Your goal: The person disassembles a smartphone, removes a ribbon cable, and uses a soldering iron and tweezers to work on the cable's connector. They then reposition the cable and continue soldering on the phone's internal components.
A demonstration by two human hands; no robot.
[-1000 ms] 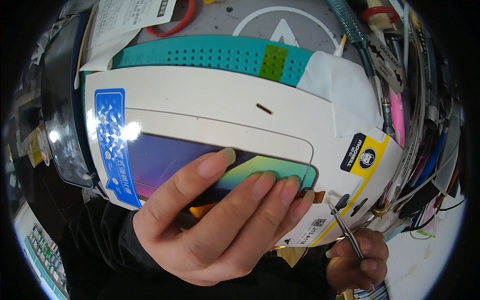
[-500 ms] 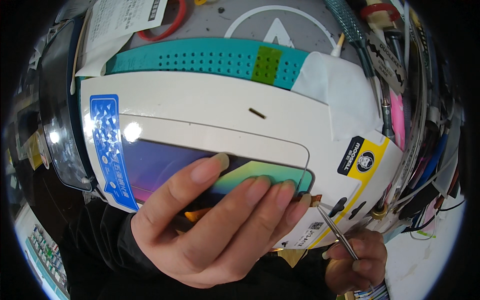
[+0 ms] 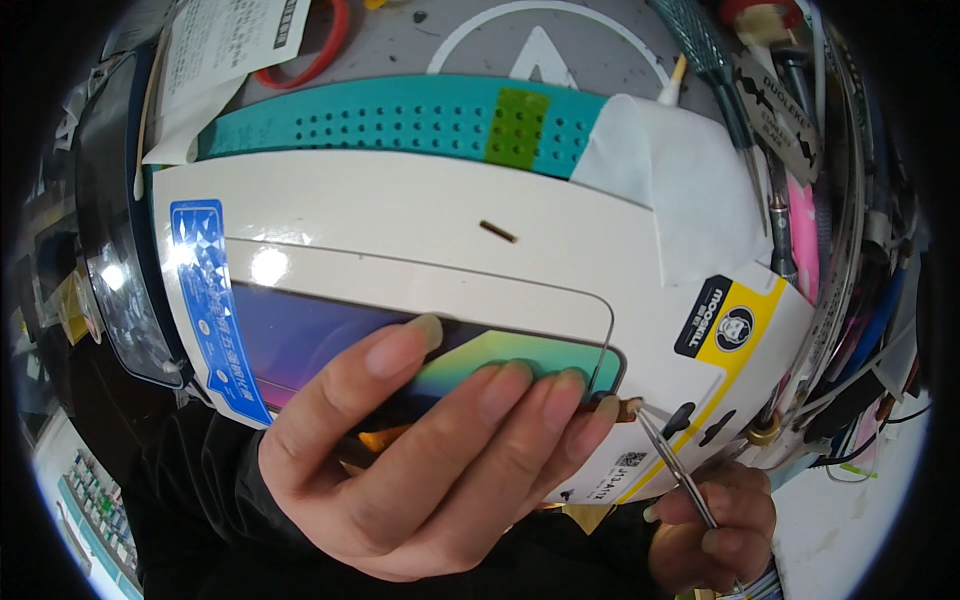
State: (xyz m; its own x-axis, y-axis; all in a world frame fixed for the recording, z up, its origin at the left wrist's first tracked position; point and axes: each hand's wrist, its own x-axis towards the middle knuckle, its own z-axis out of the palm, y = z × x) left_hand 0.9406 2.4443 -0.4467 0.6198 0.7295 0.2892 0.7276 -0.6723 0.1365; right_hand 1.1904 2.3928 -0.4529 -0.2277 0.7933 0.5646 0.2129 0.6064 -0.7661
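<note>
My left hand point(image 3: 430, 460) lies across a white printed package point(image 3: 350, 200), its fingers pressed together over an orange-brown flex cable point(image 3: 629, 410). One end of the cable sticks out past the fingertips; an orange part shows under the palm, and the middle is hidden. Lower right, my right hand point(image 3: 715, 525) is closed around metal tweezers point(image 3: 675, 465). Their tips meet the cable's exposed end; whether they pinch it is too small to tell. A small dark strip point(image 3: 498, 232) lies loose on the package above the left hand.
Behind the package runs a teal perforated strip point(image 3: 400, 125) with a white wipe point(image 3: 640, 170) at its right end. Knurled tool point(image 3: 705, 50), razor blade point(image 3: 775, 115) and other tools crowd the right. A dark glossy object point(image 3: 125, 230) stands left; a red ring point(image 3: 335, 45) lies behind.
The package and surroundings sit slightly further left in view. The cable's exposed end is tilted up less beside the tweezer tips. Both hands keep nearly the same pose.
</note>
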